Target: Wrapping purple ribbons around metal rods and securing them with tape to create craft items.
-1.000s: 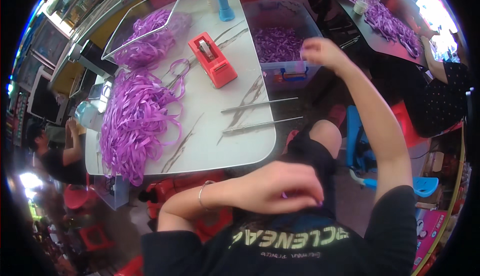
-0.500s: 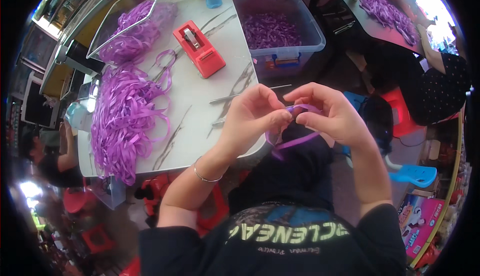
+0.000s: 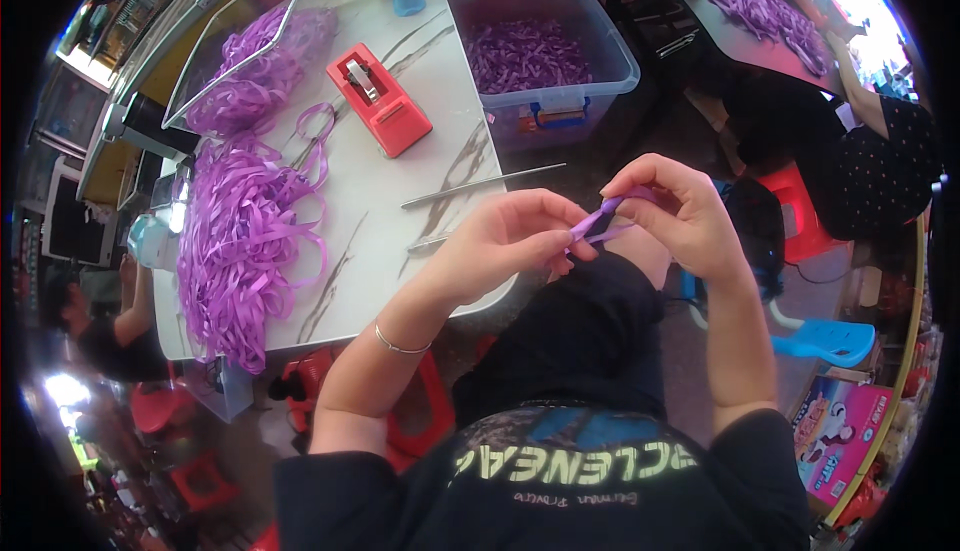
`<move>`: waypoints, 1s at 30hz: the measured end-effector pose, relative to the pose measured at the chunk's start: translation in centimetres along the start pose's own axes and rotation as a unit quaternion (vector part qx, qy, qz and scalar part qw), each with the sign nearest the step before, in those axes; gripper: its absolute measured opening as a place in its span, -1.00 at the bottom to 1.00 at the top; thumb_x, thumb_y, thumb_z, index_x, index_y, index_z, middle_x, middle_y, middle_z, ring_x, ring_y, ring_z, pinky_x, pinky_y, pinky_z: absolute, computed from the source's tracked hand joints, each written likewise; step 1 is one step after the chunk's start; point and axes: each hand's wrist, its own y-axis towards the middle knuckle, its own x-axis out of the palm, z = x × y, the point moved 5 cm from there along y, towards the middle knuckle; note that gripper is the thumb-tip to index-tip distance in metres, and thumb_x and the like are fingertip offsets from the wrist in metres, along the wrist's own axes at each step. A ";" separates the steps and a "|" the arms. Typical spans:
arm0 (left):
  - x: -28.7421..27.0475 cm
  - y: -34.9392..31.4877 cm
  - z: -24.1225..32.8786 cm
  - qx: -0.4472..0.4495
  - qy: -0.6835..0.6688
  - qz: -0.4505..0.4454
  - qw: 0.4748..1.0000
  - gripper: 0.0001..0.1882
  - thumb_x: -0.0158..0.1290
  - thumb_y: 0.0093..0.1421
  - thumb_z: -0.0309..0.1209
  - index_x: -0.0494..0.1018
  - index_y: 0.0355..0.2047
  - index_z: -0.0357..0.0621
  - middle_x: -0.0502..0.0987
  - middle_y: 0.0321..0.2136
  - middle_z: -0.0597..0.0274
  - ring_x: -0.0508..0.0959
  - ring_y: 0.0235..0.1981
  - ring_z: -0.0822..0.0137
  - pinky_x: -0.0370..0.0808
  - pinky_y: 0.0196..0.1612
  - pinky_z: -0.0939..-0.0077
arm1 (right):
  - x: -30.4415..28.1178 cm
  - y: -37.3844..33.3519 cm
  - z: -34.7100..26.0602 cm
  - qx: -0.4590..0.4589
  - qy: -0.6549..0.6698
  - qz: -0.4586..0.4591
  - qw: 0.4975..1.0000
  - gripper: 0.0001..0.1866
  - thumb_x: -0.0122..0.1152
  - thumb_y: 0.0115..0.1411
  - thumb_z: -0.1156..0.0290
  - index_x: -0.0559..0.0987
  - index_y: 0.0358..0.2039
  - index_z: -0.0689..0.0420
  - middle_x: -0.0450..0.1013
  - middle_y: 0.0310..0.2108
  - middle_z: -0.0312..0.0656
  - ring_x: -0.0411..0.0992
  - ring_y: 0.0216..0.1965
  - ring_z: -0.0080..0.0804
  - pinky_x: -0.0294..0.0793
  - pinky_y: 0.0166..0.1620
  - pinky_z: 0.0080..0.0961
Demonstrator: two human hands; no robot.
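Between my hands, just off the table's front right corner, a purple ribbon (image 3: 607, 208) is twisted or knotted and pulled between my fingertips. My left hand (image 3: 512, 243) pinches its lower left end, fingers closed. The upper right part sits in the closed pinch of my right hand (image 3: 683, 213). A strand of the same ribbon hangs in a small loop below the twist. On the table left of my hands lie a thin metal rod (image 3: 483, 185) and a second rod (image 3: 428, 242), partly hidden by my left hand. A large heap of purple ribbon (image 3: 240, 251) spreads along the table's left side.
A red tape dispenser (image 3: 380, 101) stands on the marble-patterned table (image 3: 350, 286). Beyond the right edge is a clear plastic bin (image 3: 560, 101) holding short purple pieces. A wire-framed holder (image 3: 230, 66) contains more ribbon. Other people sit at far left and upper right.
My hands have drawn apart a little, and the ribbon loop between them is now pulled into a tighter twist. The right hand has risen slightly. The whole view has shifted slightly.
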 end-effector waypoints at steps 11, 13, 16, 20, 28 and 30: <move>0.3 0.1 -0.1 0.005 0.010 0.000 1.000 -0.77 -0.04 0.17 -0.44 0.37 -0.19 -0.30 0.54 -0.39 0.13 0.53 -0.39 0.49 0.47 -0.26 0.65 | -0.2 -0.5 0.3 0.064 -0.029 -0.029 0.997 -0.90 0.12 0.07 0.54 0.48 -0.37 0.26 0.40 -0.52 -0.35 0.32 -0.47 -0.74 0.32 -0.40 -0.77; 0.2 0.0 0.0 0.005 0.026 0.000 1.000 -0.76 -0.06 0.19 -0.40 0.37 -0.18 -0.30 0.53 -0.39 0.12 0.53 -0.38 0.47 0.47 -0.25 0.63 | 0.1 -0.4 0.3 0.036 -0.024 -0.027 0.999 -0.90 0.12 0.06 0.55 0.48 -0.37 0.26 0.41 -0.52 -0.34 0.32 -0.46 -0.73 0.33 -0.39 -0.77; 0.4 0.5 -0.4 -0.041 -0.052 -0.040 0.997 -0.70 -0.15 0.24 -0.31 0.35 -0.16 -0.31 0.51 -0.35 0.09 0.53 -0.35 0.41 0.46 -0.20 0.55 | 0.1 -0.3 0.0 -0.002 -0.013 -0.020 1.000 -0.89 0.11 0.04 0.60 0.49 -0.37 0.26 0.43 -0.50 -0.33 0.35 -0.44 -0.72 0.34 -0.38 -0.76; 1.3 1.1 -0.4 -0.068 -0.164 -0.061 0.982 -0.65 -0.19 0.26 -0.24 0.35 -0.15 -0.30 0.48 -0.31 0.09 0.52 -0.31 0.34 0.45 -0.17 0.47 | -0.3 -0.2 -1.0 -0.070 -0.025 -0.011 0.997 -0.85 0.12 -0.01 0.69 0.52 -0.39 0.22 0.45 -0.45 -0.32 0.38 -0.43 -0.69 0.34 -0.39 -0.76; 1.3 1.6 0.3 -0.033 -0.070 -0.053 0.996 -0.78 -0.04 0.19 -0.33 0.39 -0.27 -0.24 0.48 -0.38 0.24 0.52 -0.30 0.40 0.46 -0.20 0.49 | -0.7 0.1 -0.8 -0.104 -0.063 -0.014 0.992 -0.82 0.18 -0.06 0.68 0.54 -0.40 0.16 0.44 -0.44 -0.33 0.36 -0.46 -0.67 0.30 -0.42 -0.76; 1.1 1.8 0.2 -0.013 -0.072 -0.027 0.997 -0.82 0.00 0.17 -0.37 0.41 -0.31 -0.24 0.49 -0.39 0.28 0.51 -0.31 0.45 0.45 -0.20 0.54 | -0.3 0.1 -0.4 -0.105 -0.056 -0.018 0.993 -0.82 0.17 -0.04 0.66 0.53 -0.37 0.16 0.44 -0.44 -0.34 0.36 -0.46 -0.67 0.30 -0.42 -0.76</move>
